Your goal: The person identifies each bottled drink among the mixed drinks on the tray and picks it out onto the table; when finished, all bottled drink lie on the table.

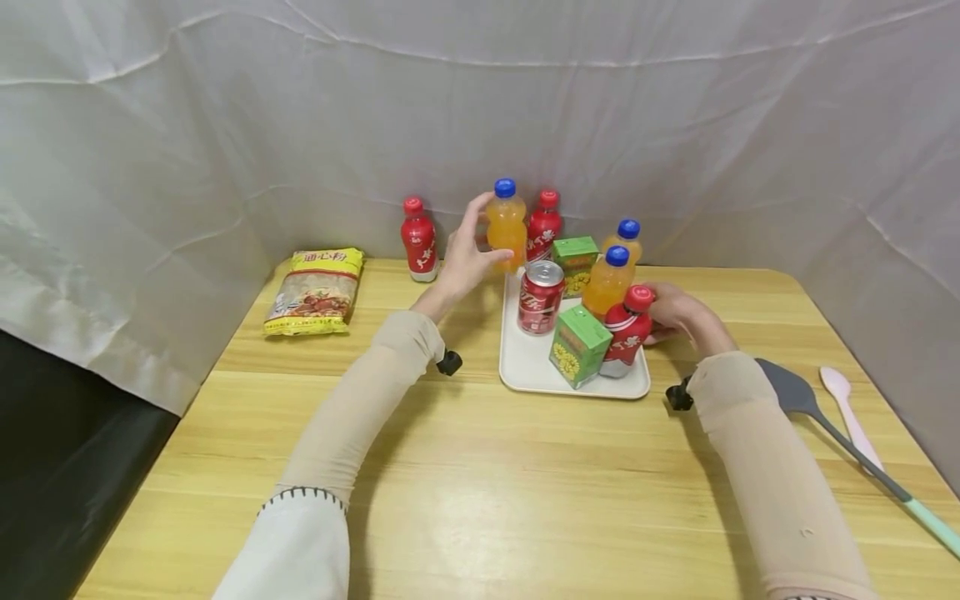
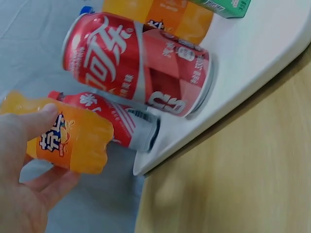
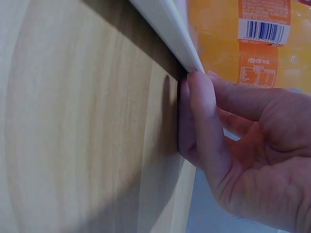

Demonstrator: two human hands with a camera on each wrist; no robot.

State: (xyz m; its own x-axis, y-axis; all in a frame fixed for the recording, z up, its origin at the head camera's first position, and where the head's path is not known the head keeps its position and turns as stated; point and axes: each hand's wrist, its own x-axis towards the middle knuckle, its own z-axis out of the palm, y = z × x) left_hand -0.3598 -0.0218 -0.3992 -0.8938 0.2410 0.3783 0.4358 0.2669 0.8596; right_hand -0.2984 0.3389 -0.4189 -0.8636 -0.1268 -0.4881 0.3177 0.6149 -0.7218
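Observation:
My left hand [image 1: 467,257] grips an orange soda bottle [image 1: 507,223] with a blue cap, thumb and fingers around its sides. In the left wrist view that bottle [image 2: 73,138] is off the tray, beside a red-labelled bottle [image 2: 121,116] and a red cola can [image 2: 141,65]. At the white tray's right side, my right hand [image 1: 678,312] is partly hidden behind a red bottle [image 1: 627,329]. The right wrist view has its fingers [image 3: 203,104] pinching the tray rim [image 3: 167,29], close to an orange bottle [image 3: 214,43].
On the tray [image 1: 525,375] stand the can [image 1: 541,298], green boxes [image 1: 581,346] and several bottles. Left of it are another red bottle [image 1: 419,242] and a yellow food packet [image 1: 317,292]. A grey spatula [image 1: 787,387] and pink spoon [image 1: 847,408] lie right. A curtain [image 1: 450,108] hangs behind.

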